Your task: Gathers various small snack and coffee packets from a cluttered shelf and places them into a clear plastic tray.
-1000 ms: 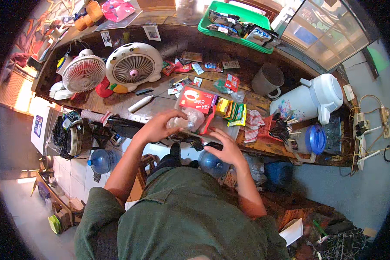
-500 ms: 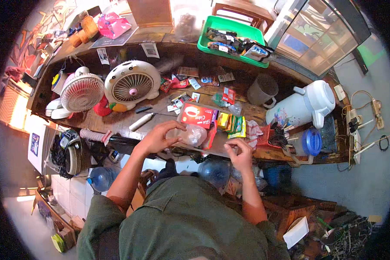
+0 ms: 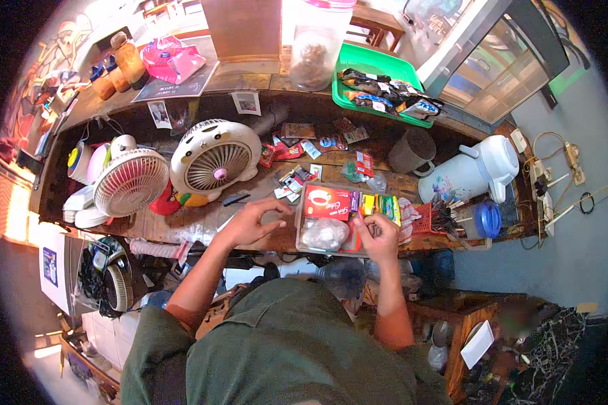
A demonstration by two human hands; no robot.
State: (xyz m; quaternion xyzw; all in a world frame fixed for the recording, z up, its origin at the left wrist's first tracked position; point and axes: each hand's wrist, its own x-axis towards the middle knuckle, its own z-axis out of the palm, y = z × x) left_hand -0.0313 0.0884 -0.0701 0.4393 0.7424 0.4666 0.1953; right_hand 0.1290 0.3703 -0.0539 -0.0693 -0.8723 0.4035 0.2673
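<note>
A clear plastic container (image 3: 300,236) sits at the table's front edge. Inside lie a red carton (image 3: 327,201), a knotted clear plastic bag (image 3: 325,234) with pale contents, and several yellow and green sachets (image 3: 387,208). Just left of the container, my left hand (image 3: 255,223) hovers with its fingers spread, holding nothing. My right hand (image 3: 381,237) is over the container's right front part, beside the sachets. Its fingers are curled in, with the thumb pointing up; whatever they may hold is hidden.
Two fans, one white (image 3: 130,182) and one animal-shaped (image 3: 216,158), stand at the left. Loose packets (image 3: 297,179) lie behind the container. To the right are a grey mug (image 3: 412,151), a pale blue thermos (image 3: 469,169) and a red basket (image 3: 422,219). A green tray (image 3: 348,61) rests on the back ledge.
My left hand has moved off the clear bag to the container's left side. My right hand has come in over the container's right part and its fingers have curled. The view has shifted.
</note>
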